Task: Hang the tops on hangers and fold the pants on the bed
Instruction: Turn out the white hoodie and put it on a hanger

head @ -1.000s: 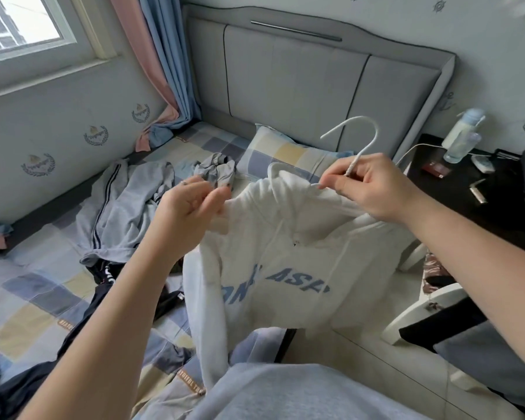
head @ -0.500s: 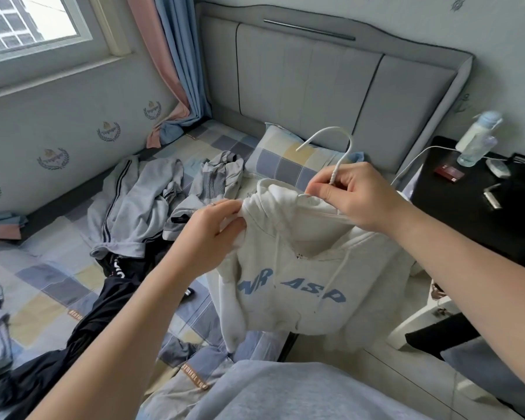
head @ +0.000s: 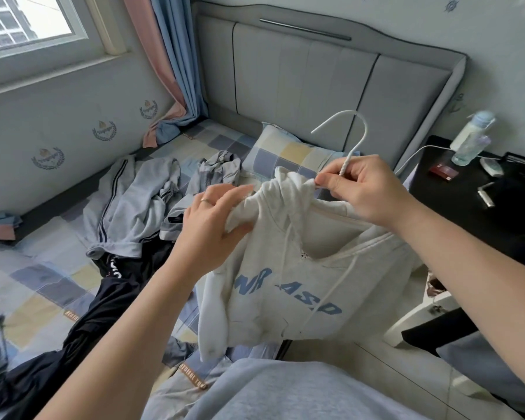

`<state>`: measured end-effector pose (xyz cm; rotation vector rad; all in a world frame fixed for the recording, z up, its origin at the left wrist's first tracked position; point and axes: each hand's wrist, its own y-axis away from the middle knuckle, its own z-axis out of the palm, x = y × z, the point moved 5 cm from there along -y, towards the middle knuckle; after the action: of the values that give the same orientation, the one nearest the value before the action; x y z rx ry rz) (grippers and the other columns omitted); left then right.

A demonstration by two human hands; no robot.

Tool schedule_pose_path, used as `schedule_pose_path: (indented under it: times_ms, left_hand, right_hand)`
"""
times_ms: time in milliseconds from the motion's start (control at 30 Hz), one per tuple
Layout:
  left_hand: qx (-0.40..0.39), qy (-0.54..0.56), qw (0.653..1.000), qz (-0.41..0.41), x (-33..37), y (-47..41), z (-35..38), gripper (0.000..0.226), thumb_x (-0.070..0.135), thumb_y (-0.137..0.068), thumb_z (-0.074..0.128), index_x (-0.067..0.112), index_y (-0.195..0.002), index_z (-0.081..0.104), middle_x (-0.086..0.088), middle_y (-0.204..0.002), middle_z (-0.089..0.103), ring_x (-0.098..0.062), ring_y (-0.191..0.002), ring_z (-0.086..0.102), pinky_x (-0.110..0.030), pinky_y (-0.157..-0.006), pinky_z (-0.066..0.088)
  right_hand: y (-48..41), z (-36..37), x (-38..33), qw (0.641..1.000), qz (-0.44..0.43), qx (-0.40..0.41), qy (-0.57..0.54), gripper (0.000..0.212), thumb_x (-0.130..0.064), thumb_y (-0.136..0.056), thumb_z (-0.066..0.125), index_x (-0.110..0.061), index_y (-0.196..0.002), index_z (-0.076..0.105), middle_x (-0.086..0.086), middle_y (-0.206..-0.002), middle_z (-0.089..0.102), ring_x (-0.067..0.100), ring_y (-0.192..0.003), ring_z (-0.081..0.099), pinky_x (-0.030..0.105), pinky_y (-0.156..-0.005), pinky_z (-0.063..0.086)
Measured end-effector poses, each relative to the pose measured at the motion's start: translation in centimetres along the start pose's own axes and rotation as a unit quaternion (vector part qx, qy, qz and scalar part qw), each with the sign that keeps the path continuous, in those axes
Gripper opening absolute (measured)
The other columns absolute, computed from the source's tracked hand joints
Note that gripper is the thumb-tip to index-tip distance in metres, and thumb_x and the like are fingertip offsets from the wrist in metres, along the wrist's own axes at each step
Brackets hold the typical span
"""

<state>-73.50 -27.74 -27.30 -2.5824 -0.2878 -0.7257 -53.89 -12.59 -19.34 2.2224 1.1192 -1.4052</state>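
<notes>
The white hoodie [head: 285, 286] is held up in the air over the side edge of the bed [head: 43, 286]. Its printed front faces the camera, with blue letters running across the chest. Its shoulder line is the long axis, lying roughly level from the left hand to under the right wrist. The body drops from that line toward the viewer, hem lowest, and one sleeve hangs down on the viewer's left. The hood is bunched at the top between the two hands.

The right hand [head: 367, 192] pinches the twisted neck of the white hanger [head: 356, 131] between thumb and forefinger, with the other fingers curled below. The hook stands upright above that hand and curves over to the left, its open end pointing toward the pillow [head: 285, 153] and headboard [head: 300, 80]. The hanger's arms are hidden in the cloth; a ridge under the right hand may be one of them, but I cannot tell how they sit.

The left hand [head: 212, 219], a ring [head: 205, 200] on one finger, grips a fold of the hoodie's shoulder, fingers closed round the cloth.

Behind, a grey striped garment [head: 128, 213] and a black garment [head: 109, 298] lie loose and unfolded on the checked sheet. A bottle [head: 472, 137] stands on the dark nightstand [head: 455, 213] at the right
</notes>
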Motion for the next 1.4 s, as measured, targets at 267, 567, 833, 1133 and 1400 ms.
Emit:
schedule_pose_path:
  times_ms: [267, 567, 833, 1133, 1400]
  left_hand:
    - [0.163, -0.01, 0.978, -0.13, -4.9, 3.9, -2.6, 0.033, -0.012, -0.089, 0.054, 0.006, -0.114, 0.066, 0.002, -0.09, 0.063, -0.027, -0.085, 0.064, -0.031, -0.073, 0.044]
    - [0.065, 0.225, 0.966, -0.109, -4.6, 2.4, -2.7, 0.03, 0.046, -0.099, 0.041, 0.041, -0.099, 0.071, 0.01, -0.096, 0.071, -0.009, -0.094, 0.064, -0.03, -0.085, 0.05]
    - [0.072, 0.134, 0.987, -0.045, -4.0, 2.3, -1.2, 0.01, 0.015, -0.093, 0.068, 0.016, -0.1, 0.075, 0.006, -0.095, 0.068, -0.01, -0.09, 0.062, -0.021, -0.078, 0.047]
    - [0.129, 0.082, 0.988, 0.013, -4.4, 0.8, -3.2, 0.048, 0.053, -0.09, 0.062, 0.009, -0.072, 0.068, 0.008, -0.068, 0.053, -0.008, -0.062, 0.05, -0.018, -0.06, 0.039]
    - [0.029, -0.045, 0.998, 0.031, 1.8, 0.8, 0.0, 0.049, 0.057, -0.097, 0.035, 0.013, -0.081, 0.048, 0.003, -0.068, 0.051, -0.021, -0.061, 0.048, -0.037, -0.055, 0.041]
  right_hand:
    - [0.2, -0.9, 0.7, 0.999, -0.013, -0.03, 0.038, 0.016, -0.017, -0.096, 0.066, -0.02, -0.084, 0.077, 0.03, -0.071, 0.06, 0.044, -0.065, 0.051, 0.051, -0.065, 0.046]
    - [0.9, 0.4, 0.0, 0.999, -0.036, -0.039, -0.01, 0.019, -0.009, -0.094, 0.065, -0.016, -0.081, 0.076, 0.037, -0.074, 0.056, 0.027, -0.06, 0.048, 0.03, -0.058, 0.043]
    - [1.2, 1.2, 0.1, 0.999, -0.016, -0.04, 0.0, 0.013, -0.011, -0.094, 0.065, -0.008, -0.087, 0.076, 0.036, -0.075, 0.057, 0.021, -0.063, 0.049, 0.023, -0.059, 0.044]
    - [0.7, 0.5, 1.6, 0.998, 0.002, -0.065, 0.021, 0.014, -0.015, -0.093, 0.067, -0.014, -0.084, 0.078, 0.029, -0.079, 0.066, 0.042, -0.073, 0.06, 0.05, -0.071, 0.051]
    - [0.5, 2.4, 1.1, 0.998, 0.019, -0.06, -0.015, 0.017, -0.008, -0.096, 0.063, 0.003, -0.089, 0.073, -0.006, -0.048, 0.045, 0.003, -0.039, 0.039, 0.009, -0.045, 0.031]
